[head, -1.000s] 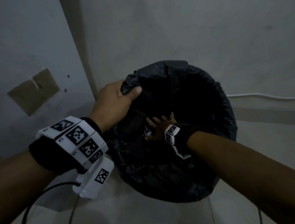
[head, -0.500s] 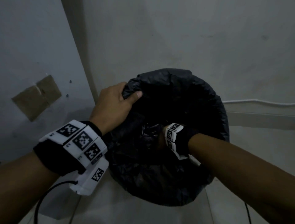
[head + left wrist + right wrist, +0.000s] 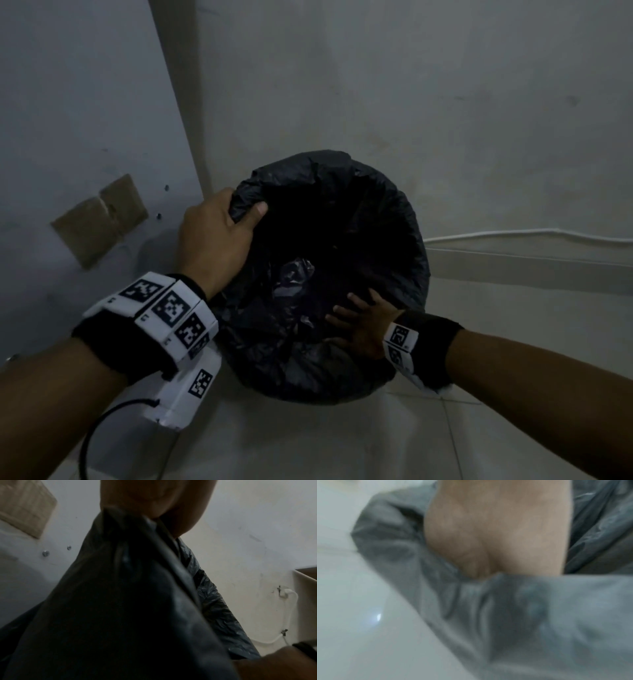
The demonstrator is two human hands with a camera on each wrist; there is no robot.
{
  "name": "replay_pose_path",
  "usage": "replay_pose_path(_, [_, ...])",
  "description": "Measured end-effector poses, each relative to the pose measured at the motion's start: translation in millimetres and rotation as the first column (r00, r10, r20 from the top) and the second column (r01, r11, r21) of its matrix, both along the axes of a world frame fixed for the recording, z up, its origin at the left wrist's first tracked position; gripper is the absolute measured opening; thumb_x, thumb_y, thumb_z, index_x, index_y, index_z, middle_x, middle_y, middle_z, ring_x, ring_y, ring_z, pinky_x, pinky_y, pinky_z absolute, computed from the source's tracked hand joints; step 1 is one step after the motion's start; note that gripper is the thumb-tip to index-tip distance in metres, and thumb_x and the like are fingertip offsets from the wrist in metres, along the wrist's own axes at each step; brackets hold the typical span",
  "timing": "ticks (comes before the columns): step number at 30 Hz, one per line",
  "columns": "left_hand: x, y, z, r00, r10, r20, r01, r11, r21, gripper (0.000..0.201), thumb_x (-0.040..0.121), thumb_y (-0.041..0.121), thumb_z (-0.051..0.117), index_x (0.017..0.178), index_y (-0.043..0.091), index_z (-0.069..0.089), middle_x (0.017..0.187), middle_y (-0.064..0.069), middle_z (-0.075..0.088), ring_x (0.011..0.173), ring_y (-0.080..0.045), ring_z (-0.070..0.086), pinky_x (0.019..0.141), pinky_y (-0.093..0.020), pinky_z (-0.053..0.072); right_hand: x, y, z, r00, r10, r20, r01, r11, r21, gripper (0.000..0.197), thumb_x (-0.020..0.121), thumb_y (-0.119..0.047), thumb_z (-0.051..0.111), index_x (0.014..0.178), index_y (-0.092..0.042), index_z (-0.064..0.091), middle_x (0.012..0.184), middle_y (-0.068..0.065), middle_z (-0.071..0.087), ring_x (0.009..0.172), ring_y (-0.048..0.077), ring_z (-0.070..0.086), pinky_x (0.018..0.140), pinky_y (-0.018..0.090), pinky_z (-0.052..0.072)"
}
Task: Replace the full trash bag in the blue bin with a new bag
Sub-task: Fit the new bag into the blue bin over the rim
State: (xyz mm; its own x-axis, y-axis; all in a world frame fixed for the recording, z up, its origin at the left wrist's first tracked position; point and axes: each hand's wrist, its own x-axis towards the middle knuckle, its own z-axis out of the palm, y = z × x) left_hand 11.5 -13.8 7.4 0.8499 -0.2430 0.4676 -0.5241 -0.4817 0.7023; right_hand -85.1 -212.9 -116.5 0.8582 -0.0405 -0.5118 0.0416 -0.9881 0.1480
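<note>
Fingers (image 3: 255,210) of both hands curl over the black bag (image 3: 394,219) rim

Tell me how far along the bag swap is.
Done: a black bag already sits in the bin, its edge draped over the rim. In hand: the left hand grips the bag's far-left edge, and the right hand is at the near-right edge, fingers inside. Left: seating the remaining edge. Which bag this is cannot be told.
</note>
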Motion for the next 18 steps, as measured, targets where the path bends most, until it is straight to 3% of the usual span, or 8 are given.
replay_pose_path(2, [-0.9, -1.0, -0.2, 1.000, 0.004, -0.027, -0.005, 0.999, -0.033, 0.035, 0.092, 0.041, 0.057, 0.097, 0.007, 0.066, 0.078, -0.012, 0.065, 0.071, -0.024, 0.059, 0.063, -0.033, 0.045, 4.2, -5.4, -0.6, 0.999, -0.033, 0.026, 0.033, 0.999, 0.016, 0.071, 0.093, -0.068, 0.005, 0.155, -0.033, -0.002, 0.164, -0.007, -0.004, 0.151, 0.024, -0.005, 0.118, 0.053, -0.004])
replay_pose_path(4, [2.3, 0.4, -0.1, 0.998, 0.025, -0.066, -0.028, 0.998, -0.052, 0.031, 0.092, 0.038, 0.057, 0.091, 0.007, 0.063, 0.080, -0.009, 0.063, 0.073, -0.023, 0.057, 0.061, -0.029, 0.038, 6.5, -7.0, 5.0, 1.000, -0.019, 0.009, 0.019, 1.000, 0.016, 0.070, 0.091, -0.069, 0.001, 0.154, -0.037, -0.003, 0.163, -0.011, -0.003, 0.151, 0.021, -0.002, 0.118, 0.054, -0.005])
replay_pose_path(8, [6.1, 3.8, -1.3, 0.984, 0.043, -0.175, -0.059, 0.994, -0.090, 0.031, 0.093, 0.038, 0.057, 0.072, 0.014, 0.056, 0.075, -0.005, 0.059, 0.076, -0.025, 0.056, 0.064, -0.029, 0.037, 1.3, -12.4, 31.5, 0.990, 0.131, 0.054, -0.133, 0.991, 0.036, 0.064, 0.096, -0.060, 0.001, 0.151, -0.037, 0.023, 0.162, -0.006, 0.018, 0.149, 0.018, 0.017, 0.120, 0.049, -0.001])
replay_pose_path(10, [10.1, 4.2, -3.7, 0.965, 0.049, -0.256, -0.090, 0.985, -0.148, 0.030, 0.092, 0.039, 0.057, 0.084, 0.011, 0.063, 0.085, -0.006, 0.063, 0.082, -0.024, 0.059, 0.071, -0.030, 0.044, 1.2, -19.6, 50.7, 0.909, 0.187, 0.372, -0.249, 0.961, 0.124, 0.074, 0.094, -0.060, -0.002, 0.138, -0.032, 0.051, 0.147, -0.002, 0.048, 0.137, 0.020, 0.042, 0.118, 0.046, 0.016])
replay_pose_path(12, [22.8, 7.7, -9.4, 0.935, 0.058, -0.350, -0.137, 0.969, -0.206, 0.032, 0.090, 0.043, 0.060, 0.100, 0.013, 0.067, 0.101, -0.006, 0.067, 0.093, -0.026, 0.062, 0.086, -0.038, 0.051, 0.3, -30.5, 69.0, 0.724, 0.200, 0.660, -0.306, 0.951, 0.047, 0.073, 0.098, -0.055, 0.002, 0.118, -0.026, 0.067, 0.123, -0.003, 0.067, 0.121, 0.023, 0.057, 0.110, 0.046, 0.029])
replay_pose_path(13, [29.1, 9.6, -10.9, 0.907, 0.045, -0.418, -0.161, 0.956, -0.246, 0.037, 0.087, 0.046, 0.063, 0.107, 0.016, 0.067, 0.108, -0.006, 0.067, 0.099, -0.028, 0.062, 0.092, -0.044, 0.050, 1.0, -39.4, 74.0, 0.646, 0.152, 0.748, -0.270, 0.962, 0.038, 0.071, 0.099, -0.053, 0.004, 0.117, -0.027, 0.067, 0.122, -0.004, 0.067, 0.122, 0.024, 0.055, 0.108, 0.046, 0.031])
replay_pose_path(16, [42.2, 13.5, -15.3, 0.826, -0.017, -0.563, -0.212, 0.917, -0.339, 0.058, 0.075, 0.057, 0.069, 0.120, 0.021, 0.063, 0.119, -0.005, 0.065, 0.107, -0.032, 0.061, 0.095, -0.051, 0.048, 1.0, -60.0, 83.6, 0.600, -0.159, 0.784, -0.052, 0.970, 0.237, 0.069, 0.094, -0.063, 0.001, 0.137, -0.036, 0.048, 0.149, -0.007, 0.043, 0.140, 0.025, 0.034, 0.112, 0.050, 0.027])
replay_pose_path(18, [48.3, 13.2, -16.0, 0.769, -0.033, -0.638, -0.259, 0.896, -0.360, 0.057, 0.081, 0.049, 0.068, 0.126, 0.016, 0.059, 0.123, -0.008, 0.062, 0.108, -0.033, 0.060, 0.096, -0.051, 0.048, 3.7, -75.7, 80.4, 0.562, -0.453, 0.692, 0.039, 0.850, 0.525, 0.061, 0.096, -0.064, 0.013, 0.145, -0.037, 0.036, 0.156, -0.005, 0.031, 0.145, 0.021, 0.027, 0.117, 0.046, 0.024])
